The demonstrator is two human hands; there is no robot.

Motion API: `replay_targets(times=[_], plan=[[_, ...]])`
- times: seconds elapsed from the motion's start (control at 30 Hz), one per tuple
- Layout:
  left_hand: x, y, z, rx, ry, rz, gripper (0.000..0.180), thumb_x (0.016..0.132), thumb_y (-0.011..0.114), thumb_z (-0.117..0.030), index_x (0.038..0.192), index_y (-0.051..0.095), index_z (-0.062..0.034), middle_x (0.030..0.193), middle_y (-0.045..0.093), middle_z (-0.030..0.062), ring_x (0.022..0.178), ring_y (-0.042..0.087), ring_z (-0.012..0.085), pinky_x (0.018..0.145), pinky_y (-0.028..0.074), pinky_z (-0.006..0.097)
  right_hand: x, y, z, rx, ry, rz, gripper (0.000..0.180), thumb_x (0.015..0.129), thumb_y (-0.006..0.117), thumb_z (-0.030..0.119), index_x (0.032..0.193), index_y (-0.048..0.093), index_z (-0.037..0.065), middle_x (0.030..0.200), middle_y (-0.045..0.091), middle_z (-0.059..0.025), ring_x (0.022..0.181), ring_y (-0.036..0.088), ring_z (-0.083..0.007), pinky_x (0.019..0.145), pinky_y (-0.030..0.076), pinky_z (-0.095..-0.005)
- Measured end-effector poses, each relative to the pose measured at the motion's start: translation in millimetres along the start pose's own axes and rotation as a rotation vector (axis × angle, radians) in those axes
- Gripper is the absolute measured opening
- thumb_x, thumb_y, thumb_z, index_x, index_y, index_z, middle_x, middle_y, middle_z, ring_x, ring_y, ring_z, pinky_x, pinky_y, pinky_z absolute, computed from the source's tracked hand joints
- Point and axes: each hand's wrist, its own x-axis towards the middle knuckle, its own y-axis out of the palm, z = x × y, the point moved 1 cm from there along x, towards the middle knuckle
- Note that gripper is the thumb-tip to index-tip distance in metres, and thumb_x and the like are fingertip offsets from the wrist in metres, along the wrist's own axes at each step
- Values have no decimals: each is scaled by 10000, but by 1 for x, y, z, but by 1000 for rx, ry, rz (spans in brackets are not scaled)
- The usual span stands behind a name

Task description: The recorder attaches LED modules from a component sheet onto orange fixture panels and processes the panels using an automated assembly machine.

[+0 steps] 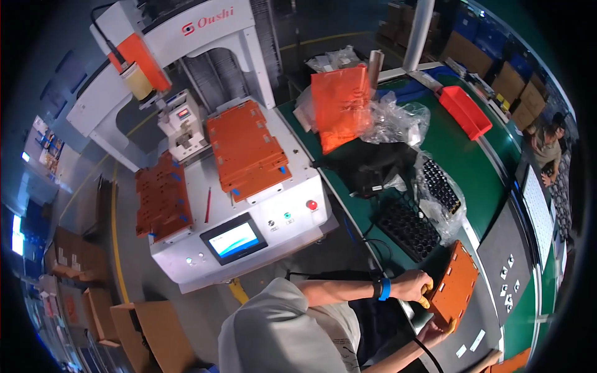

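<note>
An orange flat panel [457, 286] with small holes and slots is held tilted above the grey mat at the lower right. My left hand [413, 287], with a blue wristband and yellow coverings on its fingers, grips the panel's near upper edge. Lower down, my right hand [435, 334] holds its bottom corner, a yellow covering showing on a fingertip. Just beyond the left hand lies a black tray [408, 229] with rows of round pockets. On the grey mat [491, 261] past the panel are several small metal parts [504, 272] and white strips [477, 340].
A white machine [249, 239] with a screen carries stacked orange panels [245, 143] and another pile [163, 199]. Clear plastic bags [398, 121], an orange bag [339, 102] and a red bin [465, 112] sit on the green bench. Another person's hand [491, 359] shows at the lower right.
</note>
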Motion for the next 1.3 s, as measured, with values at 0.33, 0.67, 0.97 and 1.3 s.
replay_targets(times=[0.33,0.67,0.97,1.3], plan=[[-25,10,17,-351,45,352,665,818,843,-205,1373,543,2,1158,682,67,967,619,119,744,525,279,-45,74,20,18,-21,115,366,929,635,236,1174,615,-36,1081,700,-154,999,677,-218,878,559,-333],[-85,-131,-108,-958,442,-280,942,833,805,-249,1590,261,-114,1522,439,29,1381,408,154,1144,353,369,-56,269,-69,329,248,729,481,968,577,272,1384,522,38,1363,582,-121,1235,571,-233,1045,477,-416],[-267,-200,-140,-778,866,-1258,660,907,602,-282,1504,395,-94,1532,435,85,1400,415,285,1176,311,477,-196,459,-137,-125,583,1291,694,847,769,61,1432,399,20,1261,618,-74,1156,597,-169,999,485,-344],[-495,-193,-147,-331,771,-1957,595,872,593,-283,1419,507,-66,1417,562,115,1287,552,285,1055,457,464,-190,424,-209,-369,974,1962,443,943,629,-36,1374,556,35,1336,631,-90,1254,580,-190,1065,461,-341]])
